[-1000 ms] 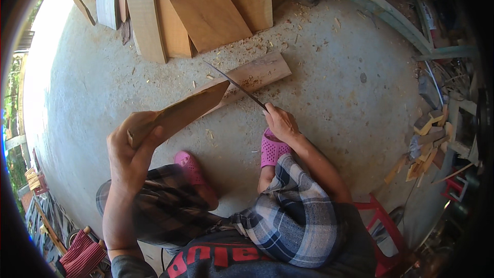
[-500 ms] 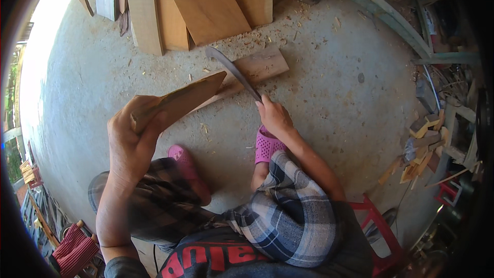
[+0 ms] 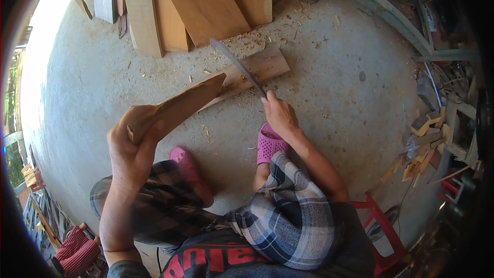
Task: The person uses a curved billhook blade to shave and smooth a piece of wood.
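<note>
A short wooden board [image 3: 181,109] is gripped at its near end by the left hand [image 3: 133,141], the thumb laid across its face, above a concrete floor [image 3: 334,128] scattered with wood shavings [image 3: 257,42]. Its far end is set over a plank [image 3: 265,66] lying flat below; whether the two are touching cannot be told. A long, curved blade [image 3: 237,63] is held in the closed right hand [image 3: 280,117], its handle mostly hidden by the fingers, and is seen just beside the board's far end. Broader boards [image 3: 203,7] are ranged beyond.

The held board is judged stiff and light enough for one hand, dry rather than slippery, though splinters might be picked up from its rough upper edge (a dark, ragged strip). It is best held at the near end, well away from the steel; the blade, thin and rigid, should be grasped only by its handle.
</note>
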`<state>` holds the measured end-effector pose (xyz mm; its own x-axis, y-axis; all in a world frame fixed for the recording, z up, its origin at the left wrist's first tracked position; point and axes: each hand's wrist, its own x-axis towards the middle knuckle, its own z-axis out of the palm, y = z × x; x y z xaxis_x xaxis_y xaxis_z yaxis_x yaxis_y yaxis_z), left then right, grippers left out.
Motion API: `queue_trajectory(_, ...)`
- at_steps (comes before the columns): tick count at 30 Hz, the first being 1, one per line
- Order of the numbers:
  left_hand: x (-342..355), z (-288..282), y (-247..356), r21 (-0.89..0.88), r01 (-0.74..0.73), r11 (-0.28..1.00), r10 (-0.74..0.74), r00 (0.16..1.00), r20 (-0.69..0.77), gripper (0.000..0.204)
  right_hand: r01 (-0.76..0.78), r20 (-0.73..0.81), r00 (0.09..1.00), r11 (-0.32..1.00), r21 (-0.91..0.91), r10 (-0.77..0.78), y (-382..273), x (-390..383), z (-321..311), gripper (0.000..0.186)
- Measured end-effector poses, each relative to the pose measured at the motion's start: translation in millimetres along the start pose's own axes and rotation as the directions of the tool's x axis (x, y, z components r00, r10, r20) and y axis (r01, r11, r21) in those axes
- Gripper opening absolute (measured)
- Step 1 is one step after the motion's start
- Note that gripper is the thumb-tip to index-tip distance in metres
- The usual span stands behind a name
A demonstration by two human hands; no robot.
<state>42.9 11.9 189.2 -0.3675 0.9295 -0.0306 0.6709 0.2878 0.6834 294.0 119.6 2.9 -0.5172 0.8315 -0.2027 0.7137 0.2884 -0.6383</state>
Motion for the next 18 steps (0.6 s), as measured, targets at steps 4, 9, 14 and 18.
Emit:
queue_trajectory(4, -3.3, 1.9, -1.6, -0.056, 0.022, 0.998, -0.023, 1.0, -0.006, 0.019, 0.088, -0.217, 0.974, 0.993, 0.073, -0.07, 12.5, -3.3, 0.7, 0.022)
queue_trajectory(9, -2.0, 1.7, -0.7, -0.042, 0.05, 0.998, -0.05, 0.999, 0.008, 0.019, 0.266, -0.301, 0.926, 0.96, 0.091, -0.228, 11.6, -8.9, 8.0, 0.022)
queue_trajectory(14, 0.0, 5.0, 1.9, 0.021, 0.001, 1.0, -0.001, 1.0, -0.011, 0.022, 0.174, 0.001, 0.985, 0.985, -0.008, -0.174, -1.3, -12.6, 13.8, 0.021)
queue_trajectory(18, -0.5, 6.1, 1.4, -0.021, 0.046, 0.999, -0.046, 0.999, -0.02, 0.021, 0.319, -0.136, 0.941, 0.947, 0.046, -0.311, -4.5, -11.8, 11.0, 0.02)
